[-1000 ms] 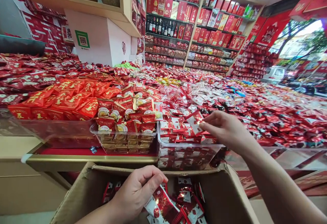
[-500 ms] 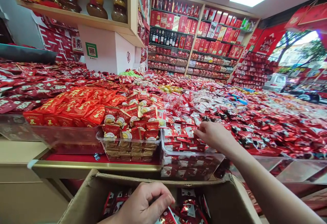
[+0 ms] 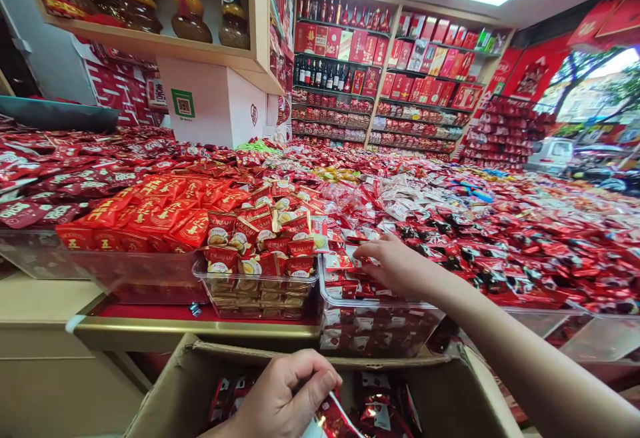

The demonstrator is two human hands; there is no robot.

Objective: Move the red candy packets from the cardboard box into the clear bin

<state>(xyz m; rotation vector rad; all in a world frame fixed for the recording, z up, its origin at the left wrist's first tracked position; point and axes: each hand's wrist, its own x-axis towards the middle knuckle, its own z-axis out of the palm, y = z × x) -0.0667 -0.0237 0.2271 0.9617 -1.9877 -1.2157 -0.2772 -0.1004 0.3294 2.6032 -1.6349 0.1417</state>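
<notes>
My left hand [image 3: 295,391] is closed over an open cardboard box [image 3: 480,385], pinching a red-and-white candy packet [image 3: 334,419] between thumb and fingers. More red packets [image 3: 377,408] lie inside the box. Above the right-hand clear plastic bin [image 3: 385,321], my right hand [image 3: 387,263] reaches palm down onto red and white packets [image 3: 336,261]. Its fingers are apart and touch the top layer; nothing visible is held in them. Just left of that bin stands a clear bin [image 3: 255,281] of durian candies.
Bright red packets [image 3: 145,211] fill a bin at left. A gold-edged counter rim [image 3: 200,328] runs behind the box. Heaped candies [image 3: 525,245] spread rightward. A wooden cabinet [image 3: 260,25] overhangs the left side; stocked shelves [image 3: 380,71] stand behind.
My right hand has moved slightly left over the packets, and its fingers have spread from a closed pose. My left hand still pinches the packet, which shows a little more now.
</notes>
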